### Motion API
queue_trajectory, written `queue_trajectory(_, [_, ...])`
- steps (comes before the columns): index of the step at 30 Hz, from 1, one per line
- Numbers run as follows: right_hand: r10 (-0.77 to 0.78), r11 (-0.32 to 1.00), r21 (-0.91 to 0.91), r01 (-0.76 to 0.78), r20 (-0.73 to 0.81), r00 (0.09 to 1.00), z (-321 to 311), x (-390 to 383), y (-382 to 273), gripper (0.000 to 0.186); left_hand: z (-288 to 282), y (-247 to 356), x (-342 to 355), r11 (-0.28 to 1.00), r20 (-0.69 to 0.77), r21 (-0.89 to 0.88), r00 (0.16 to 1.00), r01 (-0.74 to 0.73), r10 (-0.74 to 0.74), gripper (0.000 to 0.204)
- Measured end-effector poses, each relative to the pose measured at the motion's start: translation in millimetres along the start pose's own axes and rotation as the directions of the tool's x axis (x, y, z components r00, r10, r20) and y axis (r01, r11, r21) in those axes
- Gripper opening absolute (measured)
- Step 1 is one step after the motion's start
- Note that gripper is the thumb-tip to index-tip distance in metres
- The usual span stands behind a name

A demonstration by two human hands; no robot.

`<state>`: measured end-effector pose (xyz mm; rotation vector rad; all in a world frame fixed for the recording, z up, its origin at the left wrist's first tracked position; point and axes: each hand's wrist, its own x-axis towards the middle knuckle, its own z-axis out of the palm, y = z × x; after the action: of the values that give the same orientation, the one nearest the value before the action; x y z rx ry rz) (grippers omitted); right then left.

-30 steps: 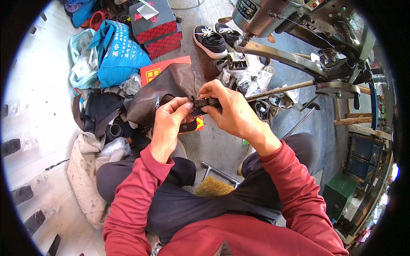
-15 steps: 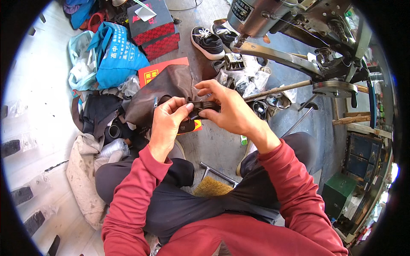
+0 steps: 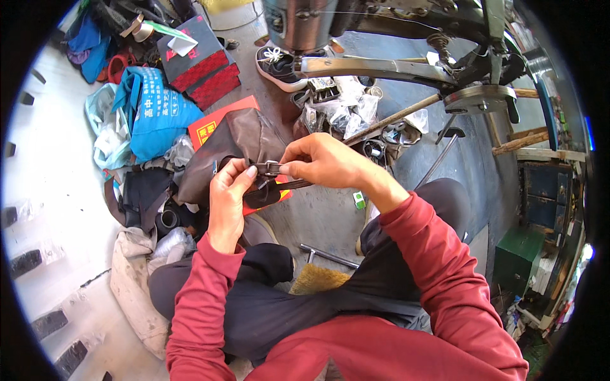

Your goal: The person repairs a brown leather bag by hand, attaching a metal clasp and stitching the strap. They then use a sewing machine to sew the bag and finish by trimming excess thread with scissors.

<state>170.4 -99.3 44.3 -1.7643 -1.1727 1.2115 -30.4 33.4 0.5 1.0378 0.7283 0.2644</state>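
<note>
A blue fabric bag (image 3: 162, 124) lies beside stacked black-and-red boxes (image 3: 201, 71). A black shoe (image 3: 279, 71) sits near the metal machine (image 3: 305, 24). A green box (image 3: 516, 257) stands at right.

Both hands (image 3: 225, 193) (image 3: 333, 162) at a dark strap (image 3: 295, 185) with metal buckle (image 3: 272, 168), brown bag (image 3: 213, 155) just beyond.

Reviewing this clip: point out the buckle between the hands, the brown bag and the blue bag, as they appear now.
buckle (image 3: 272, 167): head view, near its middle
brown bag (image 3: 255, 138): head view, on its creased side
blue bag (image 3: 166, 119): head view, middle of its printed face
</note>
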Motion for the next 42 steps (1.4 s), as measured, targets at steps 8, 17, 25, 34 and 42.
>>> queue_trajectory(8, [-0.364, 0.927, -0.187, 0.326, -0.230, 0.903, 65.1, -40.7, -7.6, 0.051, -18.8, -3.1, -13.9, 0.977, -0.041, -0.212, 0.999, 0.013, -0.023, 0.030])
queue_trajectory(17, [0.272, 0.947, -0.070, -0.312, -0.342, 0.900, 45.3, -7.7, 95.1, 0.033, -36.8, 10.2, -19.2, 0.905, -0.040, -0.412, 0.994, -0.107, 0.099, 0.018])
queue_trajectory(25, [0.575, 0.453, 0.752, -0.478, 0.162, 0.802, 97.9, 8.4, 137.6, 0.076, -39.7, 8.9, -18.4, 0.910, 0.009, -0.402, 0.993, -0.104, 0.118, 0.022])
queue_trajectory(34, [0.555, 0.186, 0.980, -0.078, -0.039, 0.831, 132.9, 45.8, 128.8, 0.033, -35.8, 5.8, -18.6, 0.927, 0.022, -0.368, 0.996, -0.071, 0.085, 0.025])
queue_trajectory(42, [0.457, -0.022, 0.997, 0.080, -0.061, 0.887, 105.3, 55.9, 117.1, 0.035, -29.8, 2.8, -19.0, 0.947, 0.057, -0.320, 0.998, -0.011, 0.031, 0.023])
